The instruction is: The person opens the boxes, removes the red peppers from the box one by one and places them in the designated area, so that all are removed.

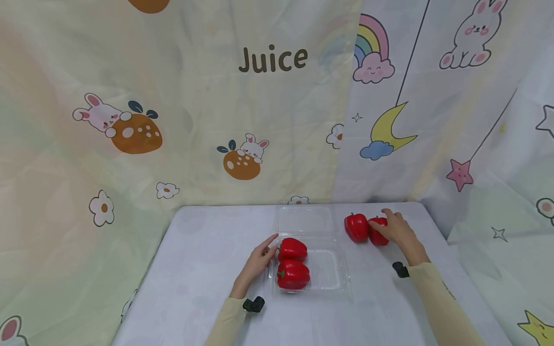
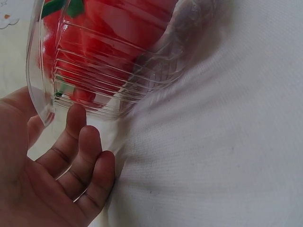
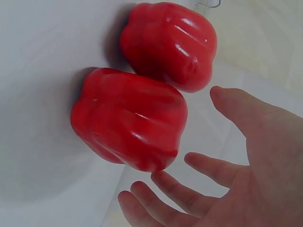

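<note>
Backdrop: one printed curtain [image 1: 190,105], behind the table.

Table [image 1: 207,254]: one, white-covered, bearing everything below.

Container [image 1: 331,271]: one, clear, ribbed plastic; its lid [image 1: 305,220] lies back on the far side. Bare base in the right half.

Right hand [image 1: 399,233]: beside and partly over the outer pepper, on its right; fingers spread, grasping nothing. Whether a fingertip touches the skin cannot be told.

Left hand [image 1: 256,262]: at the container's left wall, fingers relaxed, not clenched; the nearer hand to the container, well apart from the loose pair.

Peppers, loose: two, red, right of the container. The outer pepper [image 1: 378,238] lies between the right thumb and fingers; its long axis points away from the person or upward, the views not settling which. The inner pepper [image 1: 357,229] sits just beside it, close to the thumb tip.

Peppers, contained: two, red, in the left half, a far one [image 1: 293,249] and a near one [image 1: 294,277].

Stem [image 1: 281,274]: green, on the near one, facing left.
</note>
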A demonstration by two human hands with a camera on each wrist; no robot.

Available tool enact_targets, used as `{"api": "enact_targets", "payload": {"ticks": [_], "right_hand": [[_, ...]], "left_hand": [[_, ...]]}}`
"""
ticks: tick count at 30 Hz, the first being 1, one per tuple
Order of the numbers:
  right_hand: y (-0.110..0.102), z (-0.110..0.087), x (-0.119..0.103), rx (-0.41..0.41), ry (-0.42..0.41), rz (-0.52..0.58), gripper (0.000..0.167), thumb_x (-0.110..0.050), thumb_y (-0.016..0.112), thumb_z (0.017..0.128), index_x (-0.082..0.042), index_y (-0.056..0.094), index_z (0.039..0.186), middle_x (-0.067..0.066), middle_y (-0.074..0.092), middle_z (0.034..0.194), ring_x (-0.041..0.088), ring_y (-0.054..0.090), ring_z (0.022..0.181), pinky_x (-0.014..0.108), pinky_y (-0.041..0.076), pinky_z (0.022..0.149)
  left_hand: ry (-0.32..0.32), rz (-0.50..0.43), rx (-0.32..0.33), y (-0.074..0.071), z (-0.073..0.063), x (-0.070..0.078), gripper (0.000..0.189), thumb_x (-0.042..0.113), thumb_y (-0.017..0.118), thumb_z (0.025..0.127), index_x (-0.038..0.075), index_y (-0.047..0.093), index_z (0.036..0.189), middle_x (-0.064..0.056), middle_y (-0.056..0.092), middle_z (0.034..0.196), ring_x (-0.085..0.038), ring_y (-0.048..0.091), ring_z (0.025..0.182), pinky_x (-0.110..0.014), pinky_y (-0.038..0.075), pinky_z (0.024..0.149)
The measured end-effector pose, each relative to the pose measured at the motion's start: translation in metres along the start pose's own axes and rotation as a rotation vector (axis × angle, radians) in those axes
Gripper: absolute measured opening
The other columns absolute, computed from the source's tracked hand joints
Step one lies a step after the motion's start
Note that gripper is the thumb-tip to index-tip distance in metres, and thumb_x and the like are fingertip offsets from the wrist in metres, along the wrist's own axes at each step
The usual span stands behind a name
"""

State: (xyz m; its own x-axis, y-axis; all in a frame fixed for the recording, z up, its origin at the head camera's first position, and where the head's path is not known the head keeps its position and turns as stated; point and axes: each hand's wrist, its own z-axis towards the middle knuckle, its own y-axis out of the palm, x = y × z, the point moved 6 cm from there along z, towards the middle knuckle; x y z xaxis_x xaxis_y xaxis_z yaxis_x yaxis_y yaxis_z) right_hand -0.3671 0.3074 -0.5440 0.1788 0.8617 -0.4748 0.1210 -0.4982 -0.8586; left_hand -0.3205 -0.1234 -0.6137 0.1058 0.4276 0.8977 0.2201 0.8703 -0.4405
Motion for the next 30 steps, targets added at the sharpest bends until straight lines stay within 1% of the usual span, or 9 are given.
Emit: {"api": "enact_targets", "payload": {"ticks": [3, 9, 16, 24, 30], "right_hand": [[-0.001, -0.001, -0.002, 0.009, -0.018, -0.001, 0.083, -0.037, 0.068, 0.092, 0.006, 0.026, 0.15, 0.041, 0.032, 0.137, 0.057, 0.038, 0.125, 0.063, 0.052, 0.09], [-0.003, -0.004, -0.008, 0.027, -0.041, -0.006, 0.087, -0.035, 0.069, 0.092, 0.006, 0.021, 0.152, 0.041, 0.031, 0.138, 0.058, 0.038, 0.126, 0.065, 0.051, 0.09], [-0.006, -0.009, -0.017, 0.037, -0.05, -0.02, 0.087, -0.034, 0.069, 0.092, 0.005, 0.021, 0.152, 0.04, 0.032, 0.138, 0.057, 0.039, 0.125, 0.064, 0.051, 0.09], [-0.009, -0.016, -0.03, 0.03, -0.101, -0.016, 0.084, -0.036, 0.067, 0.093, 0.005, 0.024, 0.152, 0.04, 0.031, 0.142, 0.057, 0.04, 0.127, 0.067, 0.049, 0.092], [-0.008, -0.023, -0.044, 0.037, -0.129, -0.013, 0.085, -0.036, 0.07, 0.092, 0.003, 0.026, 0.153, 0.039, 0.033, 0.142, 0.056, 0.042, 0.126, 0.064, 0.052, 0.088]], "left_hand": [[-0.004, -0.008, 0.002, 0.0, -0.001, 0.001, 0.05, 0.031, 0.055, 0.104, 0.026, 0.045, 0.152, -0.012, 0.061, 0.082, -0.013, 0.049, 0.065, -0.022, 0.044, 0.058], [-0.003, -0.016, 0.004, 0.0, -0.003, 0.001, 0.05, 0.029, 0.055, 0.103, 0.024, 0.045, 0.152, -0.014, 0.062, 0.084, -0.015, 0.049, 0.066, -0.022, 0.043, 0.058], [0.009, -0.002, -0.008, 0.0, -0.001, 0.002, 0.051, 0.028, 0.053, 0.105, 0.02, 0.043, 0.154, -0.012, 0.061, 0.082, -0.014, 0.05, 0.067, -0.022, 0.045, 0.058], [-0.001, -0.012, -0.009, -0.001, -0.001, 0.001, 0.05, 0.029, 0.054, 0.104, 0.025, 0.044, 0.153, -0.012, 0.061, 0.082, -0.014, 0.05, 0.066, -0.022, 0.045, 0.059], [-0.006, -0.014, -0.009, -0.001, -0.002, 0.001, 0.049, 0.029, 0.054, 0.104, 0.026, 0.045, 0.152, -0.012, 0.061, 0.082, -0.014, 0.05, 0.067, -0.022, 0.045, 0.059]]}}
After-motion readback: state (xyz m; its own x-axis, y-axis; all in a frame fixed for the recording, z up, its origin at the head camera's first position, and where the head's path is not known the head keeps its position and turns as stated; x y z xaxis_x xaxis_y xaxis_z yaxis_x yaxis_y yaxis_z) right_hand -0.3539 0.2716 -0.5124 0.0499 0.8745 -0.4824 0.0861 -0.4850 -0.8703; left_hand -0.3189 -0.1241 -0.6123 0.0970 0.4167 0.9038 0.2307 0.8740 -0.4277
